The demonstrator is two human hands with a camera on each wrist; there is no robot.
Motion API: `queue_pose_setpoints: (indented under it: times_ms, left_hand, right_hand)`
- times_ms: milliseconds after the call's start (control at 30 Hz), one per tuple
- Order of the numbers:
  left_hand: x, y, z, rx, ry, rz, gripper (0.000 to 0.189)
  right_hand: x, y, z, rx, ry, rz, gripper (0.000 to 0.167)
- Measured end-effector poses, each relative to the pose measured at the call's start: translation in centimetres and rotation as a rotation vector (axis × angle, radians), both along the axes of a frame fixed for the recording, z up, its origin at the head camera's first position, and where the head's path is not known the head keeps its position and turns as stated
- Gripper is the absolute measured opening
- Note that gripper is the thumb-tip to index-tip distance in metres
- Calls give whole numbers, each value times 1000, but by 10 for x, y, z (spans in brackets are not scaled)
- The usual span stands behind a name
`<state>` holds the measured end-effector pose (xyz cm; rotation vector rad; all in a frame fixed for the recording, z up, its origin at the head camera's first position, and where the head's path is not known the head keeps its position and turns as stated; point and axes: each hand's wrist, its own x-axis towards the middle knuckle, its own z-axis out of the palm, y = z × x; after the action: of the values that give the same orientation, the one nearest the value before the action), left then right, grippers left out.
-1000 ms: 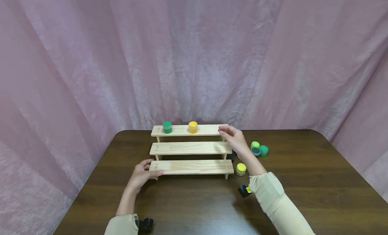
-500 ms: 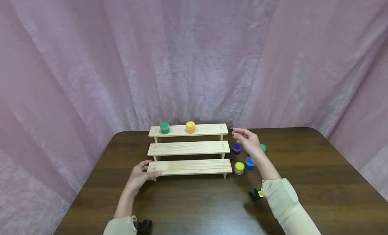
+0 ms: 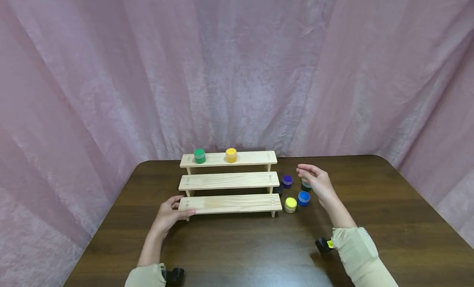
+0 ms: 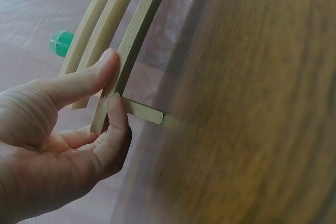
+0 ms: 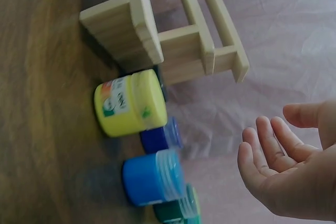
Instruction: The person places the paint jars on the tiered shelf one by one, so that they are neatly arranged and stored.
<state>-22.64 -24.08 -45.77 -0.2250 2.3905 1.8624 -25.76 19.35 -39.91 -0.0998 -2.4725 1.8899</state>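
Observation:
A three-step wooden rack [image 3: 229,203] stands on the table. My left hand [image 3: 167,215] grips the left end of its lowest step, with thumb on top and fingers beneath, as the left wrist view [image 4: 79,129] confirms. On the top step sit a green paint jar [image 3: 199,156] and an orange-yellow paint jar [image 3: 231,155]. My right hand [image 3: 317,182] hovers over the jars right of the rack, its fingers loosely bent and nothing between them. Below it are a yellow jar [image 5: 128,103], a blue jar [image 5: 152,178], a purple jar [image 3: 286,181] and a dark green jar [image 5: 170,211], partly hidden.
A black jar [image 3: 278,190] sits close against the rack's right side, partly covered by it. The brown wooden table [image 3: 237,250] extends to both sides, and a pink curtain [image 3: 237,73] hangs behind it.
My right hand has moved right and away from the top step, bringing the purple and blue jars into sight and covering some green ones. The left hand keeps its grip on the rack.

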Motion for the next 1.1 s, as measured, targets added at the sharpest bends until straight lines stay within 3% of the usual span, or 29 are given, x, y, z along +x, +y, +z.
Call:
queue_pose_setpoints:
  times_ms: [633,833,1100]
  left_hand:
    - [-1,0,1,-21,-18,3,79]
    - [0,-1,1,-27,-21,4,79]
    - [-1,-1,1,-28,-17,3,79]
  right_hand:
    - [6,22,-31,-24,-71,26,53]
    - [6,25,-38,-11,-68,80,54]
    - [6,28,-51,124,-79,207,53]
